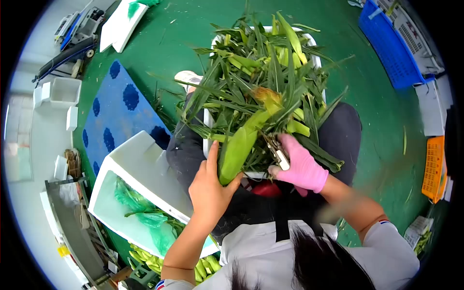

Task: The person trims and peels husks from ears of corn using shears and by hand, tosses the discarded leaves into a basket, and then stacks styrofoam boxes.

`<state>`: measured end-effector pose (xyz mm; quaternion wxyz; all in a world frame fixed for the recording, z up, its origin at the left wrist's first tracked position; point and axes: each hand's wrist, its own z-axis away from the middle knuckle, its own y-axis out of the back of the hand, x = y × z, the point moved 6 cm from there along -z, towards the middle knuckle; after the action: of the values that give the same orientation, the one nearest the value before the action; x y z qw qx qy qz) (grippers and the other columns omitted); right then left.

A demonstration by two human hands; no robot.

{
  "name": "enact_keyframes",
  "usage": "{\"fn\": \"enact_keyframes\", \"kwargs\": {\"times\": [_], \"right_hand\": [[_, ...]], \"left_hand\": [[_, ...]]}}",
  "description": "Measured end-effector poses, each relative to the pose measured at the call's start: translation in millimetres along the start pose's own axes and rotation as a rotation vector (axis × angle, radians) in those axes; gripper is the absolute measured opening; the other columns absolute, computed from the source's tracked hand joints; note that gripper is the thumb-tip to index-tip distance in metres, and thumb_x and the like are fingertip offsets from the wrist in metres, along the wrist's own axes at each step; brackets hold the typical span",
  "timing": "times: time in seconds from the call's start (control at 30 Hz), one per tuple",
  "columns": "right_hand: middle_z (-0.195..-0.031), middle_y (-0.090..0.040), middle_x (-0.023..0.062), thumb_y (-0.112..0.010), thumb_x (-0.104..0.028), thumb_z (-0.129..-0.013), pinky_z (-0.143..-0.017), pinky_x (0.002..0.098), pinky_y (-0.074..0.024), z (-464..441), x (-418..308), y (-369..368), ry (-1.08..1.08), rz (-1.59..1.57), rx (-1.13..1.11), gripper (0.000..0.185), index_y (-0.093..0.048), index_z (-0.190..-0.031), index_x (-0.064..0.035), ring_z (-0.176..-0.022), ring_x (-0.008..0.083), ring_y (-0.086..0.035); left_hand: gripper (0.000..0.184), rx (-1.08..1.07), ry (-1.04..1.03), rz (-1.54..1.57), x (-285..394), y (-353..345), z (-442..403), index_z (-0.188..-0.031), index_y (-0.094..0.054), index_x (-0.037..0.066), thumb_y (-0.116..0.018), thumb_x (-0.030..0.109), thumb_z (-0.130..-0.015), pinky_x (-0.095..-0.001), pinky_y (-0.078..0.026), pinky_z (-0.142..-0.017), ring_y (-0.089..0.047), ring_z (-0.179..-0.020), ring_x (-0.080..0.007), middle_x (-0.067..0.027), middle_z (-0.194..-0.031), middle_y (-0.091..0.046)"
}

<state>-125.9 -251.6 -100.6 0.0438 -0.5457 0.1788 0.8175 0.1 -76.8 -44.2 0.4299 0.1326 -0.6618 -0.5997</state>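
Observation:
An ear of corn (240, 146) in its green husk, with brown silk at its upper end, slants over a white bin (207, 122). My left hand (210, 186), bare, holds the ear near its lower end between thumb and fingers. In a pink glove, my right hand (300, 165) is closed around pruning shears (280, 157), just right of the ear. The blades point up and left among the leaves, partly hidden. Stripped corn husks and leaves (275, 72) heap above the bin's rim between my knees.
At my left a white foam box (104, 193) holds green plastic bags (150, 212). Several husked ears (208, 266) lie below it. Beyond stands a blue board (121, 113) with dark patches. A blue crate (394, 48) and an orange crate (433, 169) are at the right.

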Motion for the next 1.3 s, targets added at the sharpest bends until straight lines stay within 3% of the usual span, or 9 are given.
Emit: {"fn": "enact_keyframes", "kwargs": {"times": [0.17,0.3,0.37,0.6,0.73,0.97,1.03,1.13,1.3], "right_hand": [[-0.131,-0.051,0.0308,-0.076,-0.026,-0.073,-0.102,0.0402,-0.0450,0.9,-3.5,8.9,0.117,0.023,0.038,0.082,-0.039,-0.138,0.0091,-0.119,0.0385,-0.055],[-0.086,-0.066,0.0124,-0.075,-0.019,-0.077,-0.070,0.0331,-0.0556,-7.9,-6.4,11.3,0.128,0.234,-0.004,0.049,-0.057,-0.117,0.0033,-0.073,0.0198,-0.066],[-0.073,-0.060,0.0036,-0.070,-0.013,-0.082,-0.053,0.0288,-0.0483,3.4,-5.5,3.4,-0.215,-0.195,-0.112,0.022,-0.060,-0.099,-0.0021,-0.058,0.0095,-0.058],[-0.088,-0.060,0.0026,-0.069,-0.010,-0.080,-0.077,0.0271,-0.0491,49.7,1.2,-45.7,-0.185,-0.655,-0.250,0.042,-0.053,-0.118,-0.0016,-0.081,0.0107,-0.057],[-0.095,-0.054,0.0019,-0.075,-0.013,-0.078,-0.081,0.0270,-0.0467,60.5,-8.8,-52.5,-0.162,-0.499,-0.171,0.051,-0.050,-0.122,-0.0030,-0.088,0.0115,-0.053],[-0.108,-0.060,0.0121,-0.079,-0.030,-0.077,-0.091,0.0339,-0.0484,15.4,2.3,-51.3,-0.174,-0.510,0.116,0.076,-0.043,-0.136,0.0021,-0.099,0.0221,-0.060],[-0.113,-0.056,0.0113,-0.076,-0.018,-0.079,-0.082,0.0294,-0.0497,-9.9,14.0,-52.2,-0.064,-0.407,0.189,0.063,-0.046,-0.132,-0.0004,-0.093,0.0163,-0.057],[-0.098,-0.065,0.0151,-0.078,-0.029,-0.075,-0.081,0.0367,-0.0518,-29.0,23.7,-52.9,0.055,-0.219,0.230,0.064,-0.055,-0.126,0.0029,-0.082,0.0279,-0.064],[-0.082,-0.067,0.0114,-0.075,-0.029,-0.078,-0.071,0.0343,-0.0515,-20.1,15.3,-45.4,0.001,-0.086,0.148,0.043,-0.061,-0.105,0.0014,-0.074,0.0214,-0.064]], "left_hand": [[0.078,-0.081,-0.060,-0.041,-1.1,4.5,0.5,-0.140,-0.051,0.011,-0.084,0.020,-0.070,-0.0398,-0.054,-0.078,-0.067,-0.095,-0.0343,-0.0138,-0.107,-0.066],[0.070,-0.003,-0.242,0.156,-13.1,7.5,-9.6,-0.134,-0.053,0.008,-0.079,0.016,-0.070,-0.0418,-0.053,-0.083,-0.066,-0.093,-0.0356,-0.0163,-0.106,-0.065],[0.069,-0.141,-0.041,0.408,-30.6,-8.5,-13.1,-0.134,-0.050,0.004,-0.078,0.015,-0.073,-0.0390,-0.051,-0.087,-0.066,-0.100,-0.0317,-0.0165,-0.111,-0.065],[0.062,-0.069,0.282,1.623,-55.7,-26.6,-25.1,-0.136,-0.043,0.001,-0.072,0.029,-0.089,-0.0450,-0.047,-0.102,-0.060,-0.115,-0.0310,-0.0156,-0.121,-0.061],[0.050,0.313,0.282,1.740,-50.6,-5.3,-49.6,-0.130,-0.046,0.001,-0.066,0.030,-0.095,-0.0499,-0.048,-0.106,-0.054,-0.127,-0.0350,-0.0168,-0.127,-0.060],[0.055,0.416,0.339,1.874,-30.9,-26.2,-37.5,-0.130,-0.045,0.001,-0.068,0.034,-0.093,-0.0468,-0.050,-0.104,-0.054,-0.128,-0.0297,-0.0154,-0.132,-0.057],[0.051,0.411,0.359,1.868,-33.7,-34.9,-33.4,-0.128,-0.048,0.001,-0.066,0.034,-0.093,-0.0470,-0.050,-0.103,-0.056,-0.125,-0.0291,-0.0154,-0.130,-0.058],[0.047,0.501,0.407,1.898,-45.9,-42.7,-31.9,-0.123,-0.052,0.003,-0.066,0.035,-0.092,-0.0480,-0.052,-0.100,-0.059,-0.119,-0.0286,-0.0135,-0.126,-0.060],[0.051,0.456,0.653,2.111,-54.0,-46.7,-34.5,-0.120,-0.053,0.003,-0.067,0.042,-0.091,-0.0452,-0.052,-0.098,-0.061,-0.113,-0.0264,-0.0124,-0.120,-0.062]]}}
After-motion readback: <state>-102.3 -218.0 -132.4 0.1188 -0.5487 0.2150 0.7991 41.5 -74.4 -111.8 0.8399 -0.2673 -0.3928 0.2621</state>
